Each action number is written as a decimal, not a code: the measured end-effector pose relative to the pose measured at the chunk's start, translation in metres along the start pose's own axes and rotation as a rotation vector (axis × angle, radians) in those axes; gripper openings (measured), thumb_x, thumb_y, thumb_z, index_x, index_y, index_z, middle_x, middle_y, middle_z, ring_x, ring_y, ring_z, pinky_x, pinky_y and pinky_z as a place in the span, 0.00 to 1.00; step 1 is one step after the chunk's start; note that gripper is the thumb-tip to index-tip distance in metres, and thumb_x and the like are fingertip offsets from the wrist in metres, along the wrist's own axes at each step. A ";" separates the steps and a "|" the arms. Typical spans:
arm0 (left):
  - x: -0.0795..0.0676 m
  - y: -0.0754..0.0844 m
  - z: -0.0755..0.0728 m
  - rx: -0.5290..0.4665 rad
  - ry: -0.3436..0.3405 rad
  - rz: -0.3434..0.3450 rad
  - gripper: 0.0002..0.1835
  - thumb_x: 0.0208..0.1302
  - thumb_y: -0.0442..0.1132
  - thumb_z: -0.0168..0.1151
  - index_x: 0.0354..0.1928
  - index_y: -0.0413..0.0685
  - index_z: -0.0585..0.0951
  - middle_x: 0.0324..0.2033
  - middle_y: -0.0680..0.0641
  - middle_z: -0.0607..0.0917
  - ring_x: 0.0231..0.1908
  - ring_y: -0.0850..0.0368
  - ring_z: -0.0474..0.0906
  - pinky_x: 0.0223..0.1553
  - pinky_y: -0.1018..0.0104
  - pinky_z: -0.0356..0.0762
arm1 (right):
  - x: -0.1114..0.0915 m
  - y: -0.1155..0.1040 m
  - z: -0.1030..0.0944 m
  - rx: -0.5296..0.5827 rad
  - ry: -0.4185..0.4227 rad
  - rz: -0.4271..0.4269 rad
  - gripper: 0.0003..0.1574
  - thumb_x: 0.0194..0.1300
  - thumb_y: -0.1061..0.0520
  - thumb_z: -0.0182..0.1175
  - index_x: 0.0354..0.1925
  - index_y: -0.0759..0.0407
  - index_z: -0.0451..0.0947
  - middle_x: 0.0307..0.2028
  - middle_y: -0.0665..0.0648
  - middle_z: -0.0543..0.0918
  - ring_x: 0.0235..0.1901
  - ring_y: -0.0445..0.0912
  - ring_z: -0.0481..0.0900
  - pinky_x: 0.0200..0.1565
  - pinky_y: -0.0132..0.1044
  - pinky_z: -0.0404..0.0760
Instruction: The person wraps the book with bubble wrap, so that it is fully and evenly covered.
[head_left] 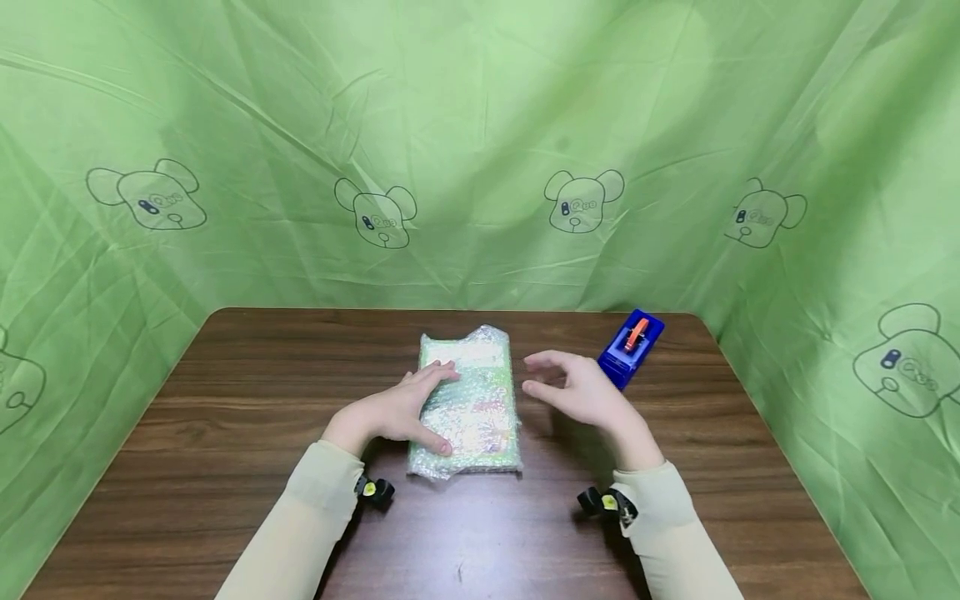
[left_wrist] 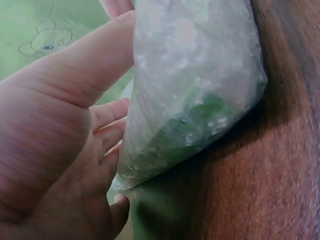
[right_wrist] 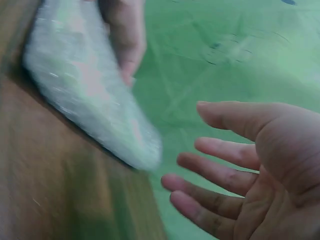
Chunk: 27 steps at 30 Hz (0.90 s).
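A flat rectangular package in clear bubble wrap (head_left: 480, 400) lies on the table, with green and pinkish print showing through. My left hand (head_left: 397, 410) rests on its left side, thumb and fingers spread and fairly straight. In the left wrist view, the left thumb (left_wrist: 85, 60) touches the wrapped package (left_wrist: 200, 75), and some fingertips are hidden behind it. To the right of the package, my right hand (head_left: 581, 392) hovers without touching it. In the right wrist view, the right hand (right_wrist: 240, 175) has spread, relaxed fingers and holds nothing.
A blue flat object with an orange part (head_left: 617, 367) lies at the back right, just beyond the right hand. Behind the brown wooden table (head_left: 262, 400) hangs a green curtain (head_left: 480, 125) printed with bear heads. Each wrist carries a small black camera.
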<state>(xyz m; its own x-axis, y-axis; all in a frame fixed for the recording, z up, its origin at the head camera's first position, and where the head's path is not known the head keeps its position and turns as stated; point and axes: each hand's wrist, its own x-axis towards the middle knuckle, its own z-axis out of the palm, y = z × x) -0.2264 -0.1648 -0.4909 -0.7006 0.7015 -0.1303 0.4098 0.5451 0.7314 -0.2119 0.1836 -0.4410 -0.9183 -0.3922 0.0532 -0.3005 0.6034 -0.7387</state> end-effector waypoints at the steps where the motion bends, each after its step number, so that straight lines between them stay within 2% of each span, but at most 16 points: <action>1: 0.000 0.000 0.000 -0.001 -0.001 -0.002 0.64 0.54 0.60 0.86 0.85 0.47 0.59 0.88 0.42 0.49 0.87 0.39 0.37 0.82 0.29 0.35 | -0.002 0.001 -0.006 0.020 0.034 0.010 0.27 0.74 0.48 0.74 0.65 0.59 0.84 0.55 0.58 0.91 0.52 0.52 0.90 0.55 0.49 0.89; 5: -0.001 0.001 -0.001 -0.020 0.001 -0.014 0.63 0.55 0.59 0.86 0.85 0.48 0.59 0.88 0.43 0.49 0.87 0.39 0.36 0.82 0.28 0.39 | -0.010 0.009 -0.030 0.087 0.152 0.053 0.23 0.75 0.49 0.73 0.61 0.57 0.86 0.50 0.55 0.92 0.49 0.48 0.89 0.51 0.39 0.87; 8: 0.000 0.001 -0.001 -0.028 0.002 -0.019 0.63 0.54 0.59 0.87 0.85 0.49 0.60 0.88 0.44 0.48 0.87 0.40 0.35 0.82 0.29 0.43 | -0.015 0.018 -0.048 0.148 0.213 0.087 0.22 0.77 0.51 0.71 0.61 0.61 0.85 0.50 0.60 0.91 0.47 0.48 0.89 0.49 0.33 0.86; 13: 0.001 -0.002 0.001 -0.020 -0.003 -0.025 0.63 0.54 0.61 0.86 0.85 0.52 0.59 0.89 0.46 0.47 0.87 0.42 0.34 0.82 0.30 0.43 | -0.027 0.038 -0.074 0.215 0.281 0.127 0.23 0.79 0.56 0.68 0.63 0.69 0.83 0.50 0.68 0.89 0.44 0.46 0.90 0.45 0.34 0.89; 16: 0.002 -0.002 0.001 -0.019 -0.007 -0.035 0.63 0.54 0.61 0.86 0.86 0.53 0.59 0.89 0.47 0.47 0.87 0.43 0.34 0.82 0.31 0.44 | -0.034 0.051 -0.086 0.212 0.317 0.174 0.25 0.80 0.55 0.67 0.65 0.71 0.81 0.48 0.63 0.90 0.41 0.41 0.90 0.41 0.32 0.88; 21: 0.003 -0.003 0.001 -0.019 -0.003 -0.044 0.64 0.54 0.61 0.87 0.86 0.53 0.59 0.89 0.48 0.47 0.87 0.44 0.34 0.83 0.34 0.46 | -0.043 0.071 -0.097 0.272 0.368 0.318 0.32 0.79 0.50 0.68 0.68 0.71 0.79 0.43 0.47 0.91 0.37 0.41 0.90 0.39 0.33 0.86; 23: 0.003 -0.003 0.001 -0.019 0.000 -0.038 0.64 0.54 0.61 0.87 0.86 0.52 0.59 0.89 0.47 0.47 0.87 0.43 0.35 0.83 0.33 0.46 | -0.045 0.077 -0.098 0.297 0.377 0.369 0.34 0.79 0.48 0.68 0.69 0.71 0.78 0.41 0.43 0.90 0.37 0.40 0.89 0.40 0.34 0.86; 27: 0.003 -0.003 0.001 -0.021 0.000 -0.033 0.64 0.54 0.61 0.87 0.86 0.51 0.59 0.88 0.45 0.47 0.87 0.42 0.35 0.83 0.33 0.46 | -0.046 0.088 -0.098 0.288 0.349 0.400 0.35 0.80 0.46 0.67 0.69 0.71 0.78 0.41 0.43 0.90 0.37 0.40 0.88 0.41 0.35 0.86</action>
<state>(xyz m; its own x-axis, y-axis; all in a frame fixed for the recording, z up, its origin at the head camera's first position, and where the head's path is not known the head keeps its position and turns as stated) -0.2287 -0.1635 -0.4940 -0.7132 0.6837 -0.1545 0.3741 0.5577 0.7410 -0.2214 0.3228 -0.4420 -0.9906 0.1069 -0.0852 0.1230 0.4253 -0.8967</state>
